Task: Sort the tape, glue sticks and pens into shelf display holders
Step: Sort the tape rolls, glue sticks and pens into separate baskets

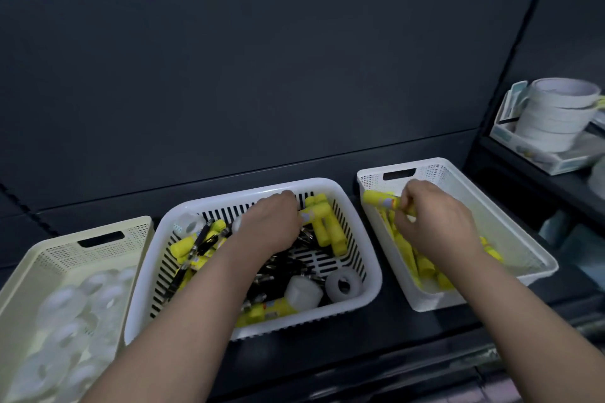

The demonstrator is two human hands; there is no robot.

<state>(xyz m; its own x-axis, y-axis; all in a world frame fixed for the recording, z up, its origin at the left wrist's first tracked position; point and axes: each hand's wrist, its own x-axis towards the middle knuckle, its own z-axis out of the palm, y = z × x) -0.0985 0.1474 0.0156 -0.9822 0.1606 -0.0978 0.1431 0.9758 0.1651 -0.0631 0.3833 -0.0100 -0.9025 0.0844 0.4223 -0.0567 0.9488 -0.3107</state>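
Three plastic baskets sit in a row on a dark shelf [386, 324]. At the far left, the cream perforated plastic basket [59, 255] holds a heap of clear tape rolls [65, 307], blurred at this edge of the view.

In the middle stands the white slotted plastic basket [311, 319], with loose yellow glue sticks [327, 232], black pens [204, 240] and a grey-white tape roll [343, 285] mixed inside. The left hand [271, 226] reaches down into its far half, back of the hand upward, fingers bent out of sight. A labelled yellow stick [309, 216] pokes out just beside those fingers, but I cannot tell whether the hand grasps it.

To the right, the white perforated plastic basket [435, 173] contains only a pile of yellow glue sticks [422, 267]. The right hand [432, 222] hovers over it, fingers curled and pinching one held yellow glue stick [379, 200], which lies roughly level and points left, above the basket's near-left wall.

Furthest right, on a neighbouring shelf, a stack of white tape rolls [553, 118] stands in a pale display tray [540, 162].
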